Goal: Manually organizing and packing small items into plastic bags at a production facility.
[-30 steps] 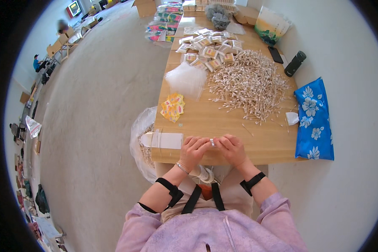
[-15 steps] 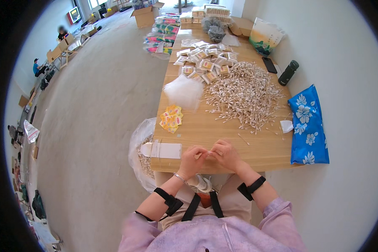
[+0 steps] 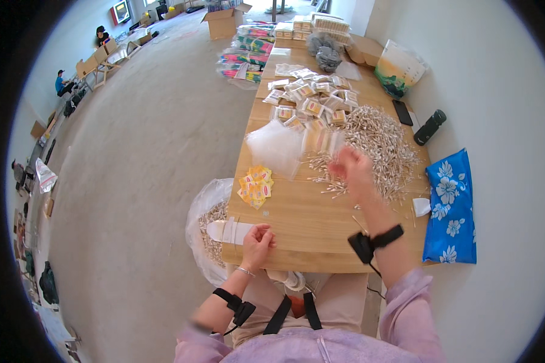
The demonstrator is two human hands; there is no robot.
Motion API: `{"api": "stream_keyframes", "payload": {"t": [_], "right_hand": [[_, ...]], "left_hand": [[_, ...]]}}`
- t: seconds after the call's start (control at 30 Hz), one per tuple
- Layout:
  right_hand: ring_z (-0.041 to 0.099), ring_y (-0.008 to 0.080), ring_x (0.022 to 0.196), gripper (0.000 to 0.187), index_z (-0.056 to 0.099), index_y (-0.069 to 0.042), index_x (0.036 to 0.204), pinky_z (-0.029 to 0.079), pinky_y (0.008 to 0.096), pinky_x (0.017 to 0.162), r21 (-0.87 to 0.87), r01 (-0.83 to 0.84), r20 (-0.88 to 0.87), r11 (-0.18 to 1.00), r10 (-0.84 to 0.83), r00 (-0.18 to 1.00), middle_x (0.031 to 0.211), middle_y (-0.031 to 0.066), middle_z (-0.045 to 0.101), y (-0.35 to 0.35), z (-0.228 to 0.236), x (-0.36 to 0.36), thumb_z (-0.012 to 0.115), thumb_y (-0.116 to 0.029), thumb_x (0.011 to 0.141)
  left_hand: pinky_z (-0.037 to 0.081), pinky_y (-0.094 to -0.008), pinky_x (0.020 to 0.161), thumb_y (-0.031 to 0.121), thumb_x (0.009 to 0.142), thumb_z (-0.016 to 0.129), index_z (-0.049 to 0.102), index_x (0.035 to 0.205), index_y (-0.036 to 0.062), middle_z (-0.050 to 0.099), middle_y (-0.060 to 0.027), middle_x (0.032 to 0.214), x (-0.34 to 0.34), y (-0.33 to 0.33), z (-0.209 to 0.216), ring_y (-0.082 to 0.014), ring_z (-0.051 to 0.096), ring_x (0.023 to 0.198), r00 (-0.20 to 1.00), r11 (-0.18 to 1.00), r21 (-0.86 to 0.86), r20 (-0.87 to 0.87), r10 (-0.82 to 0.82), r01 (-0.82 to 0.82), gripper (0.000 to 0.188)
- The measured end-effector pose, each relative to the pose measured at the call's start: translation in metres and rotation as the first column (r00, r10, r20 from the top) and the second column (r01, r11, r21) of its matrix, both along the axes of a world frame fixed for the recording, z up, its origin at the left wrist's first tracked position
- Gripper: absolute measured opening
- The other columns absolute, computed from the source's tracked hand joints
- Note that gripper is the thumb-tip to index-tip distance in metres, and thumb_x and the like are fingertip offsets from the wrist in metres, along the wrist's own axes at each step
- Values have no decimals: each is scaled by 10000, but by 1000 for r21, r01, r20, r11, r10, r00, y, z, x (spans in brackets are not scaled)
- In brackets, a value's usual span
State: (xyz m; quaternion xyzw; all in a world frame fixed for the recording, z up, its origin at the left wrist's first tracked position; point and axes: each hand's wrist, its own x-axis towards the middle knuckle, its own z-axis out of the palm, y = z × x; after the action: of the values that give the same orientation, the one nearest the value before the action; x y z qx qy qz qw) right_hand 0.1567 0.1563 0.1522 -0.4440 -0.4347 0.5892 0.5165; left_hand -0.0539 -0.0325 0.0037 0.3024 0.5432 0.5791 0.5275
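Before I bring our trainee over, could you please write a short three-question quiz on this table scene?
1. Multiple choice: which of these is nearest the left hand?
A) black bottle
B) white flat piece
C) black phone

2. True or false: the yellow cards lie to the left of the cotton swab pile.

3. Short answer: which hand is stretched farther across the table?

Key:
1. B
2. True
3. The right hand

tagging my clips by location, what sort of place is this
Probably a packing workshop: one long table holds a heap of loose cotton swabs and a pile of small packets.
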Motion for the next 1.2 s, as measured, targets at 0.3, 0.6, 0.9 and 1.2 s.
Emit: {"api": "stream_keyframes", "payload": {"t": [0.3,0.6,0.9,1.2], "right_hand": [[644,244,871,466,588,1,1168,522,370,746,86,-201,746,976,71,662,867,119,655,44,-91,-29,708,-263,802],[496,307,1128,506,599,-53,1156,407,412,942,209,-190,976,959,-193,102,1148,148,596,26,-109,-101,749,-305,743],[590,160,592,219,639,-3,996,477,299,561,143,88,444,986,-143,885,727,33,657,53,-122,-70,685,-125,820],[596,102,656,37,634,-74,880,480,232,570,-366,-107,-172,924,46,984,768,11,644,-51,-55,-69,664,-67,859]], "left_hand": [[527,-216,612,23,908,582,564,1017,-5,616,-35,829,7,-2,-1,-79,591,708,993,998,-4,-97,-61,61,113],[483,-198,596,9,899,590,567,1010,-3,597,-9,778,4,-10,5,-61,565,662,989,998,17,-139,-56,59,115],[480,-202,589,10,901,583,572,1005,0,599,-10,770,11,-5,6,-59,564,659,987,994,62,-141,-81,91,106],[501,-220,628,30,882,615,547,1040,17,603,-19,825,12,-14,3,-76,588,715,981,990,136,-189,46,-20,173]]}}
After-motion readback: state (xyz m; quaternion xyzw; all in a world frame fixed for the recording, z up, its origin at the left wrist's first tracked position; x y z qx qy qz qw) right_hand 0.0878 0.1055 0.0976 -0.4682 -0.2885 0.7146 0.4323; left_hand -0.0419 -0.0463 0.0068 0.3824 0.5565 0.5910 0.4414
